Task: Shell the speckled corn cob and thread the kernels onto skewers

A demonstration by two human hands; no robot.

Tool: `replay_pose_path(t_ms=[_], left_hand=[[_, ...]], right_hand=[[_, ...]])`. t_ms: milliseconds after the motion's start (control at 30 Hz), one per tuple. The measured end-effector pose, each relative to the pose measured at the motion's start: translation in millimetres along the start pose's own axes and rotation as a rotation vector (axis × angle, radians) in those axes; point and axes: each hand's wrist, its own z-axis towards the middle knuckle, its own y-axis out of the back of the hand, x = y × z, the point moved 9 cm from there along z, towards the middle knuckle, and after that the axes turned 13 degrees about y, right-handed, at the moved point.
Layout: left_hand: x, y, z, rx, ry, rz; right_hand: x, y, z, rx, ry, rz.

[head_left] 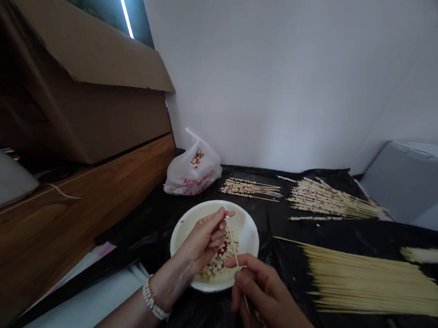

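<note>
A white bowl (252, 236) holds a heap of small pale and red pieces (215, 269); their exact kind is unclear. Above it, my left hand (206, 239) is closed in a pinch at the top of a thin bamboo skewer (233, 240), where a small pale piece (229, 216) shows at the fingertips. My right hand (260, 289) grips the skewer lower down, between thumb and forefinger, at the bowl's near right rim. The skewer slants down past the right palm. More small pieces show dimly beneath that hand.
A tied plastic bag (193, 174) of similar pieces stands behind the bowl. Threaded skewers lie in a small group (249, 188) and a larger pile (325, 199). Bare skewers (375, 282) lie at right on black plastic sheeting (275, 223). A cardboard box (106, 116) stands left.
</note>
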Motion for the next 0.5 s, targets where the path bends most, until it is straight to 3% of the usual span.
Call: replay_pose_path(t_ms=[267, 500], left_hand=[[15, -5.4, -4, 0.076, 0.266, -0.300], [19, -7.9, -4, 0.111, 0.307, -0.349]], right_hand=[[2, 4, 1, -0.062, 0.002, -0.023], [5, 7, 1, -0.090, 0.053, -0.040]])
